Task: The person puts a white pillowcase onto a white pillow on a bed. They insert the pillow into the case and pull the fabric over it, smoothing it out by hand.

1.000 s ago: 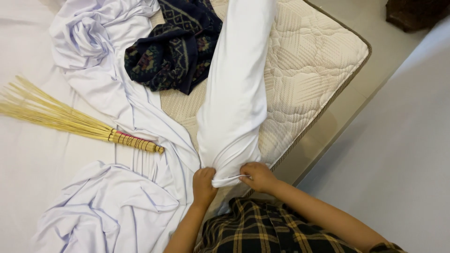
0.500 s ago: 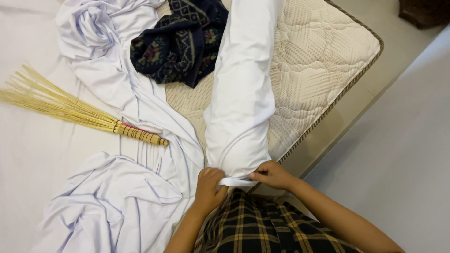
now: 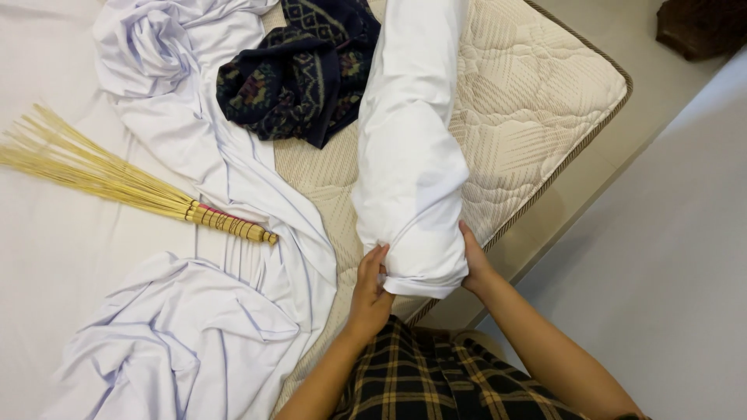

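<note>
I have my left hand (image 3: 372,289) and my right hand (image 3: 475,263) on the near end of a long white bolster pillow (image 3: 412,148), which lies lengthwise on the bare quilted mattress (image 3: 537,101), its open end close to the mattress edge in front of me. My left fingers pinch the loose hem of its white cover at the seam, and my right hand lies flat against the other side, cupping the end. The pillow looks soft and light, I judge, giving under my grip, while the cover seems thin, smooth and a bit slippery, so the hem is the best place to grip. To my left lie a crumpled white sheet (image 3: 194,327), a straw broom (image 3: 117,187) and a dark patterned cloth (image 3: 299,74).
</note>
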